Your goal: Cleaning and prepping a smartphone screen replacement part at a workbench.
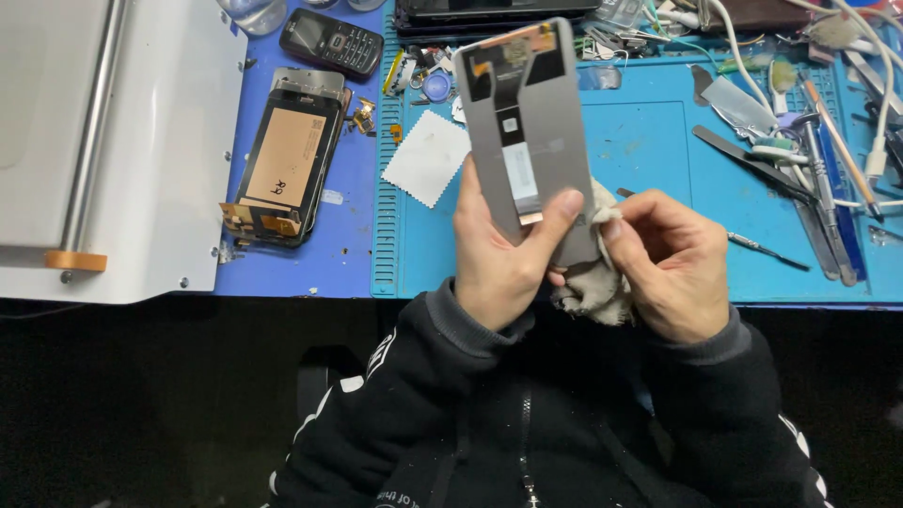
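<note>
The left hand [499, 273] clasps the grey rectangular phone screen panel [527, 132] upright above the blue mat's [649, 141] near edge, thumb across its back; the right hand [673, 273] pinches a grubby beige cloth [593, 282] against the panel's lower corner; wiping probably goes best with light pressure, clear of the black flex ribbon [513, 103]; farther off lie metal tools [800, 179].

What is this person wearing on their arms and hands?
Both hands, left hand and right hand, are bare: no gloves, and no rings or watch in view. The arms are covered by a black jacket with grey ribbed cuffs, white stripes and a front zip.
</note>
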